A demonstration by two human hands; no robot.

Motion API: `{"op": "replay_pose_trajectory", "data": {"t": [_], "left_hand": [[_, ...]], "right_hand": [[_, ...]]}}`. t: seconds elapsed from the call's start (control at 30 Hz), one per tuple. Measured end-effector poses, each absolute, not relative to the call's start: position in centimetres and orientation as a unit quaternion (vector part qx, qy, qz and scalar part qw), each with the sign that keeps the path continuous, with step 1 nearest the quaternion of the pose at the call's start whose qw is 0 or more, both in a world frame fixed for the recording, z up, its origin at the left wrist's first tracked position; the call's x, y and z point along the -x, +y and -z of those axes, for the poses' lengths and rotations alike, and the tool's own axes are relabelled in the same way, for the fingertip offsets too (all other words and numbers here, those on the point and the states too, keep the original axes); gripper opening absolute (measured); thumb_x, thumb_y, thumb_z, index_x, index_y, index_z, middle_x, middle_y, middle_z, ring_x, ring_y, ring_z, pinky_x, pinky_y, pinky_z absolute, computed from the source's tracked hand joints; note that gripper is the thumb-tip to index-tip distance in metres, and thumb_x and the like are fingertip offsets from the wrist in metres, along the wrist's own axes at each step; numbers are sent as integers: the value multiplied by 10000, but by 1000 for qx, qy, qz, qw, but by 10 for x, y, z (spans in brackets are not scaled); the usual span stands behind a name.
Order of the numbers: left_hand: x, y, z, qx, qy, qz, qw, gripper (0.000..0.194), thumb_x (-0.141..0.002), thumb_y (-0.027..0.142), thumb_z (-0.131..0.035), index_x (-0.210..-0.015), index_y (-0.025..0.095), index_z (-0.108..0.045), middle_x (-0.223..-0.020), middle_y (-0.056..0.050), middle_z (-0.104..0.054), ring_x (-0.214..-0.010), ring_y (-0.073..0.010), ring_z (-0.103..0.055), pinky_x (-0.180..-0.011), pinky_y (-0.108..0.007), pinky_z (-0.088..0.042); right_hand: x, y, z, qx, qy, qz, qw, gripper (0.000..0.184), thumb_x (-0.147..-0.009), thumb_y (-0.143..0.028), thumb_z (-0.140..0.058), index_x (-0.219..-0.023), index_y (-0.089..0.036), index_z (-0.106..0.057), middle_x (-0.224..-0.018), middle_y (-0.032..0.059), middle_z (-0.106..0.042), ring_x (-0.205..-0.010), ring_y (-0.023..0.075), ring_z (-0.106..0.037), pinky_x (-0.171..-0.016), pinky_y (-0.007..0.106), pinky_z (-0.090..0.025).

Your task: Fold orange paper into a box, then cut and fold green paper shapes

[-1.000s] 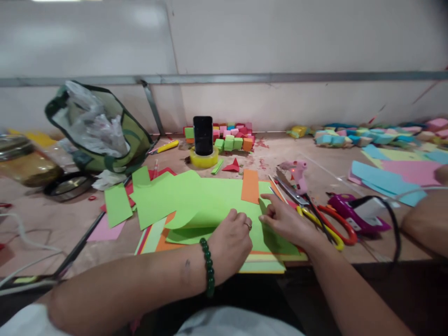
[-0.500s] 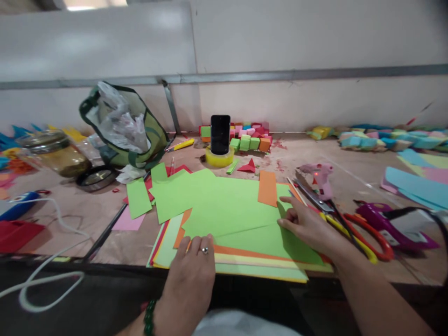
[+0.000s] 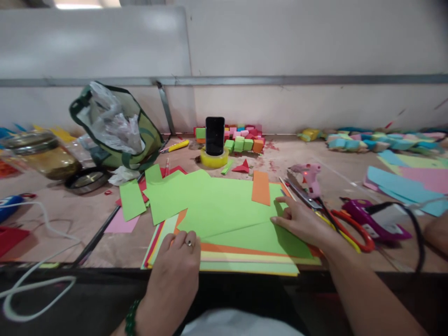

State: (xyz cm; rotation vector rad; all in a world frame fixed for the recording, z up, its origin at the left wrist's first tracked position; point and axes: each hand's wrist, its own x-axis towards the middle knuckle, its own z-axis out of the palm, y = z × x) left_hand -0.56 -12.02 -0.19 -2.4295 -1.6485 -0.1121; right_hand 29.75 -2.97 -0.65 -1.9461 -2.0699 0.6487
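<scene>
A large light green paper sheet (image 3: 227,200) lies on a stack of coloured paper (image 3: 245,267) at the table's front edge. At the sheet's lower left, my left hand (image 3: 180,263), with a ring and a green bead bracelet, is closed with bent fingers over its edge; the fingertips are hidden. My right hand (image 3: 303,221) rests on the sheet's right part, thumb and index finger apart, the other fingers partly bent. A crease or edge runs across the green paper between the hands. Close to my right fingers lies an orange paper strip (image 3: 261,188).
Right of the paper are scissors (image 3: 353,228), a pink glue gun (image 3: 310,178) and a purple tool (image 3: 380,221). A phone (image 3: 214,135) stands in a yellow tape roll (image 3: 214,158). Left are a green bag (image 3: 149,135) and a jar (image 3: 42,156). Part of a person's arm (image 3: 437,233) shows at right.
The view has turned slightly right, so everything sits further left. Both hands stay at nearly the same spots on the paper. Part of another person's arm now appears at the right edge.
</scene>
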Motion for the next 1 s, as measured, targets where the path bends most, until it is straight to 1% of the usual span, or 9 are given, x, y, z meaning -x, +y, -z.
{"op": "replay_pose_trajectory", "data": {"t": [0.17, 0.3, 0.37, 0.43, 0.53, 0.67, 0.87, 0.93, 1.0], "left_hand": [[8, -117, 0, 831, -550, 40, 76, 293, -747, -5, -446, -839, 157, -672, -852, -97, -639, -799, -260, -557, -786, -416, -418], [-3, -115, -6, 817, -567, 58, 91, 292, -768, 24, -440, -882, 158, -673, -897, -111, -640, -835, -272, -552, -806, -435, -408], [-16, -112, -6, 832, -541, 76, 97, 412, -766, 21, -433, -1104, 151, -628, -1012, -122, -633, -887, -265, -547, -821, -426, -407], [-29, -108, -4, 860, -497, 77, 84, 532, -765, 32, -435, -1274, 162, -519, -1087, -122, -613, -914, -252, -541, -821, -414, -410], [-39, -104, 4, 874, -480, 53, 51, 475, -768, 65, -453, -1225, 152, -548, -1008, -113, -618, -858, -241, -537, -791, -407, -416], [-23, -108, 8, 852, -521, 43, 30, 400, -791, 77, -459, -1157, 149, -601, -920, -97, -620, -823, -245, -537, -801, -421, -411], [4, -119, 6, 827, -553, 95, 22, 406, -794, 42, -443, -1136, 145, -635, -932, -96, -640, -861, -241, -548, -831, -419, -419], [5, -121, 8, 823, -556, 112, 12, 400, -798, 43, -441, -1124, 157, -643, -944, -91, -643, -869, -238, -550, -835, -419, -423], [5, -122, 10, 819, -558, 131, 1, 388, -808, 51, -434, -1104, 174, -652, -937, -85, -643, -863, -237, -551, -822, -420, -428]], "right_hand": [[-301, -36, -1, 690, -694, -183, 88, 433, -812, -273, -548, -1231, -165, -519, -573, -19, -598, -550, 170, -535, -515, 264, -324], [-272, -51, -14, 650, -743, -91, 133, 263, -857, -213, -483, -1029, -243, -678, -867, 51, -685, -717, 186, -608, -658, 302, -439], [-250, -60, -18, 534, -827, -88, 152, 344, -845, -100, -438, -1013, -247, -699, -1007, 72, -672, -922, 208, -596, -772, 307, -466], [-233, -66, -16, 455, -875, -103, 131, 434, -810, -30, -435, -1077, -264, -684, -1048, 75, -661, -963, 210, -568, -778, 303, -481], [-229, -71, -6, 443, -882, -119, 108, 465, -788, 3, -438, -1072, -269, -685, -1005, 68, -663, -938, 199, -563, -760, 288, -492], [-260, -71, 1, 520, -840, -119, 99, 434, -796, -2, -405, -1011, -233, -704, -1017, 66, -662, -944, 198, -585, -782, 289, -486], [-274, -59, -9, 606, -787, -81, 83, 253, -844, -124, -433, -862, -206, -671, -937, 69, -673, -868, 217, -616, -759, 326, -454], [-265, -52, -10, 639, -761, -58, 94, 187, -874, -303, -489, -916, -191, -633, -957, 98, -666, -881, 253, -617, -727, 347, -439], [-258, -47, -11, 678, -729, -57, 81, 371, -818, -518, -556, -980, -187, -601, -942, 119, -668, -839, 284, -626, -644, 345, -413]]}}
